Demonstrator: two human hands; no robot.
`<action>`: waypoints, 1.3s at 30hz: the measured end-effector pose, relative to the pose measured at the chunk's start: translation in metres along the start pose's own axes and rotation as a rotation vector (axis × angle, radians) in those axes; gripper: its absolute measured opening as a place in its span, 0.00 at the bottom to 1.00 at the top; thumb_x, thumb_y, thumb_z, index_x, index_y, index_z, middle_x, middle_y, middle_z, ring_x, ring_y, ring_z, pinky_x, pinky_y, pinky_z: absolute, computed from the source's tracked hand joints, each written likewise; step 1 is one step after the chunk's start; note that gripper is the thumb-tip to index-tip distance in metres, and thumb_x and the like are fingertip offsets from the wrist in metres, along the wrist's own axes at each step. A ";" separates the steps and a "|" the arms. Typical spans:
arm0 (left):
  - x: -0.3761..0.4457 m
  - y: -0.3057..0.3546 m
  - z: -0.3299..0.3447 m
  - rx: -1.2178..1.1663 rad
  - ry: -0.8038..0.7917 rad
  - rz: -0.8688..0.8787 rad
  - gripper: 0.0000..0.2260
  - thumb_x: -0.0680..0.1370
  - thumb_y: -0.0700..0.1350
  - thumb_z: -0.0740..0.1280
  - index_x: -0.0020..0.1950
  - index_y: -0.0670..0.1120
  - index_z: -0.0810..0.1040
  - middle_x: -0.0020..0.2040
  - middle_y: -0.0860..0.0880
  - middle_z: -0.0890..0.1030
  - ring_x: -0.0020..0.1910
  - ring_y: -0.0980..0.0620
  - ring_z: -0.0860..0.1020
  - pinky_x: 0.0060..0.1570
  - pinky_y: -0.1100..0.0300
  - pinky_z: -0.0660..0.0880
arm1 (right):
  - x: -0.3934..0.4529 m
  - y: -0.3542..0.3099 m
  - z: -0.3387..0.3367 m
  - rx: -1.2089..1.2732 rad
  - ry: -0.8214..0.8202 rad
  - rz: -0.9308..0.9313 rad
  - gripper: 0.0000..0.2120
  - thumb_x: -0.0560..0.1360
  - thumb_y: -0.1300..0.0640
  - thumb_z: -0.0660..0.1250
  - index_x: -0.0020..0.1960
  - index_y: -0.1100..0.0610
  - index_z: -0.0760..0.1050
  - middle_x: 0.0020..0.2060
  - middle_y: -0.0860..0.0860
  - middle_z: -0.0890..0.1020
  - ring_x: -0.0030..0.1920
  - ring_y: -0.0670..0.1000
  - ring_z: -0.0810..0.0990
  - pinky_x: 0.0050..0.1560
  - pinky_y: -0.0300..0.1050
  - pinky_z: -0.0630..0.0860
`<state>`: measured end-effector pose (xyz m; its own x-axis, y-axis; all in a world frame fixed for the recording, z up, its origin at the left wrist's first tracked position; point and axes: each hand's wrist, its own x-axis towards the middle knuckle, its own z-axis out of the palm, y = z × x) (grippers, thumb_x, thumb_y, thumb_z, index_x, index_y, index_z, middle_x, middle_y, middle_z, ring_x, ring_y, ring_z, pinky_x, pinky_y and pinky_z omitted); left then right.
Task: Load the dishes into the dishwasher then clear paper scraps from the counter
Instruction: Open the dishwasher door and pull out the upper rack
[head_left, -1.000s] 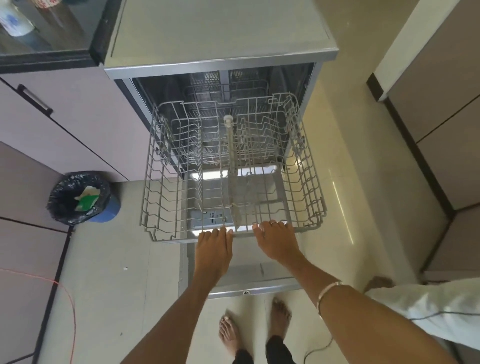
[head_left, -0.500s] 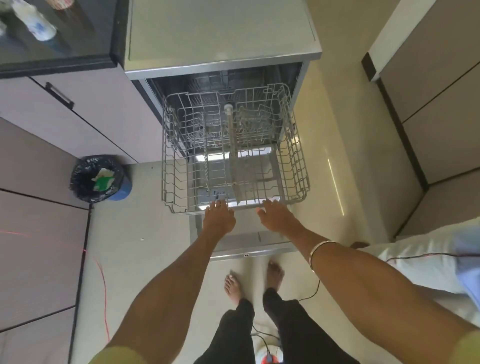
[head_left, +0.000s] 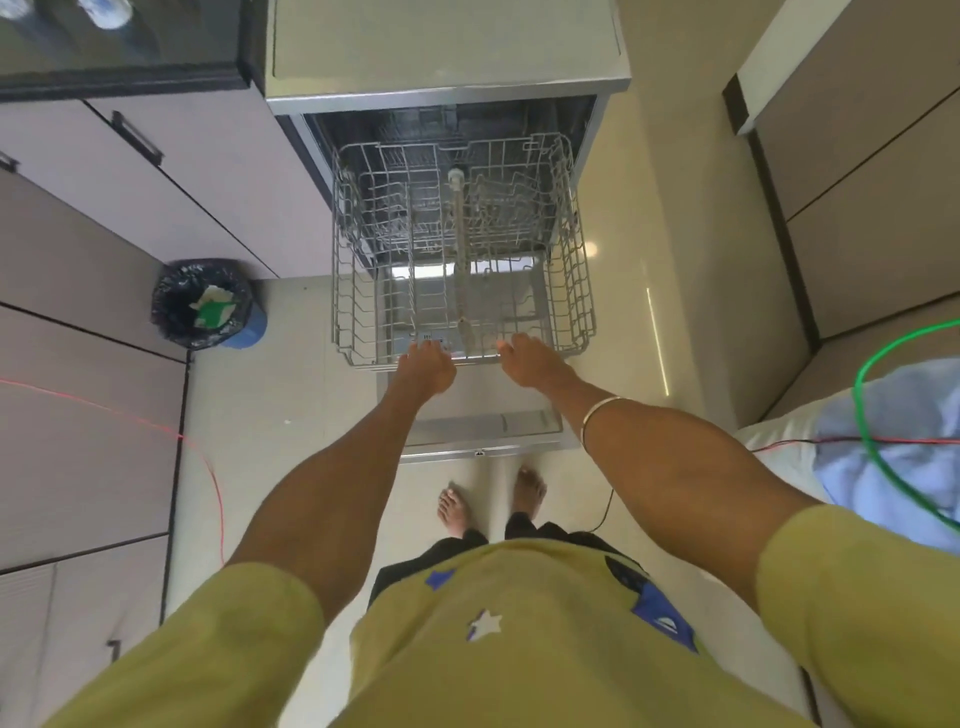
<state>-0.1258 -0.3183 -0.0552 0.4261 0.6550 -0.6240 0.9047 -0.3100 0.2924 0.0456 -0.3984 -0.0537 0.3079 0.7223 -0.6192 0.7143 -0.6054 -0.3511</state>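
- We are standing barefoot on the pale tiled floor (head_left: 649, 218), facing the dishwasher (head_left: 441, 47), and its door (head_left: 483, 415) is lying folded down flat in front of our feet.
- The wire rack (head_left: 358, 291) is sitting pulled out of the dishwasher, over the door, and it is carrying no dishes; a pale spray tube (head_left: 460, 228) is running down its middle from back to front.
- Our left hand (head_left: 423, 366) is resting at the rack's front edge, left of centre, with the fingers curling over the front rail; we are taking it to be gripping the rail, though the fingertips are hidden.
- Our right hand (head_left: 530, 358) is lying at the same front edge, right of centre, with the fingers reaching out fairly straight onto the rail and not closing round it; a thin bangle (head_left: 597, 415) is circling that wrist.
- A bin (head_left: 208, 304) lined with a black bag is standing on the floor to the left of the dishwasher, against the cabinet fronts (head_left: 171, 171), with green and white scraps showing inside.
- A dark counter (head_left: 119, 47) is showing at the upper left corner, and what is on it is too blurred for us to tell.
- A red cable (head_left: 208, 467) is trailing across the left cabinets and floor, and a green cable (head_left: 878, 364) is looping at the right edge over a light blue cloth (head_left: 893, 467).
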 end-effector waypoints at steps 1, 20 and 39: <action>-0.003 0.002 0.000 -0.009 0.005 -0.005 0.22 0.84 0.45 0.51 0.75 0.36 0.61 0.76 0.37 0.62 0.76 0.37 0.58 0.74 0.42 0.58 | -0.002 -0.001 -0.001 -0.007 -0.003 0.001 0.28 0.82 0.45 0.48 0.70 0.65 0.67 0.66 0.66 0.72 0.67 0.66 0.71 0.66 0.59 0.69; -0.046 -0.020 -0.018 -0.130 0.138 -0.247 0.24 0.85 0.46 0.52 0.78 0.37 0.55 0.79 0.39 0.57 0.77 0.40 0.55 0.75 0.46 0.53 | 0.001 -0.059 -0.029 -0.301 -0.025 -0.301 0.18 0.81 0.60 0.52 0.66 0.62 0.72 0.62 0.64 0.76 0.63 0.64 0.74 0.65 0.60 0.71; -0.118 -0.231 -0.064 -0.302 0.279 -0.468 0.23 0.85 0.47 0.48 0.77 0.37 0.56 0.78 0.40 0.59 0.76 0.40 0.57 0.75 0.46 0.54 | -0.022 -0.286 0.048 -0.544 -0.067 -0.473 0.23 0.85 0.52 0.45 0.74 0.63 0.65 0.71 0.63 0.70 0.71 0.63 0.69 0.70 0.56 0.66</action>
<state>-0.3844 -0.2799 -0.0031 -0.0685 0.8421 -0.5349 0.9390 0.2356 0.2506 -0.1959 -0.2575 0.0263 -0.1380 0.8333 -0.5354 0.9786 0.0315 -0.2033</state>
